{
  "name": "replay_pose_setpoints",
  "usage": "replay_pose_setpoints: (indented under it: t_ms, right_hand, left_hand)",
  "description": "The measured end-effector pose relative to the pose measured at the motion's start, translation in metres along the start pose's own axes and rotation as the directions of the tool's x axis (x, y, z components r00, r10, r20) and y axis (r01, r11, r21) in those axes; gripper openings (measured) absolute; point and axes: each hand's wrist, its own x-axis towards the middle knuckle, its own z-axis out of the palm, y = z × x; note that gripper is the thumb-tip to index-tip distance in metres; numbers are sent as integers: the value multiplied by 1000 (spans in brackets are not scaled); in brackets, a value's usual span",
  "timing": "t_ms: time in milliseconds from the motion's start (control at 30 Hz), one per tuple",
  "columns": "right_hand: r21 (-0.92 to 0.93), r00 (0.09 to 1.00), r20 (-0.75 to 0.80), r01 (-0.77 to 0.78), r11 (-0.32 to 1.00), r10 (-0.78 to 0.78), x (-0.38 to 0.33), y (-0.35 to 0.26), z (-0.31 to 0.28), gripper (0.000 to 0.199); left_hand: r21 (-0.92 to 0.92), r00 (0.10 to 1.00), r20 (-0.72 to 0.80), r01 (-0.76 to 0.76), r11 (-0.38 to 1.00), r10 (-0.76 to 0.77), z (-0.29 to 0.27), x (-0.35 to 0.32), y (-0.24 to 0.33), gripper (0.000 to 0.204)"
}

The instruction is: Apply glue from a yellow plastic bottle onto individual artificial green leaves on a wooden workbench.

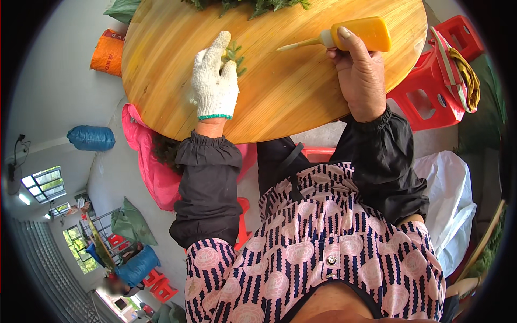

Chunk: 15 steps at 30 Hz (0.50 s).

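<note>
Gloved left hand (214, 81)'s over the tabletop (285, 99)'s left half, green sprig (233, 54) poking out beside its thumb (230, 68); honestly can't tell if that grip's clenched. Right hand (360, 75)'s got its grip wrapped round a yellow squeeze bottle (371, 33) over the tabletop's right half, nozzle (299, 44) pointing left. More greenery (265, 7) sits farther across the tabletop.

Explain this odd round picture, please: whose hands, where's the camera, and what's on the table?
There is no machine, just a person at work. The camera sits on that person's head, looking down; its wide lens bends straight edges. Needled greenery lies at the far edge of the round wooden table. The gloved left hand has a small green sprig by its thumb; whether gripped, I can't tell. The bare right hand holds a yellow bottle, its thin nozzle pointing left.
</note>
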Motion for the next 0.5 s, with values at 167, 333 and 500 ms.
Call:
replay_pose_setpoints:
  t_ms: [167,333,500]
  right_hand:
    - [11,1000,11,-1,1000,1,-4,0,6,28]
    - [-21,999,28,-29,999,30,-10,0,14,25]
    - [-35,998,38,-54,998,56,-15,-4,20,25]
  left_hand:
    - [-48,996,90,12,999,-8,-8,-5,-3,54]
    - [-199,983,150,133,971,-104,-21,-6,1,48]
    - [-207,909,417,92,974,3,-45,6,-9,51]
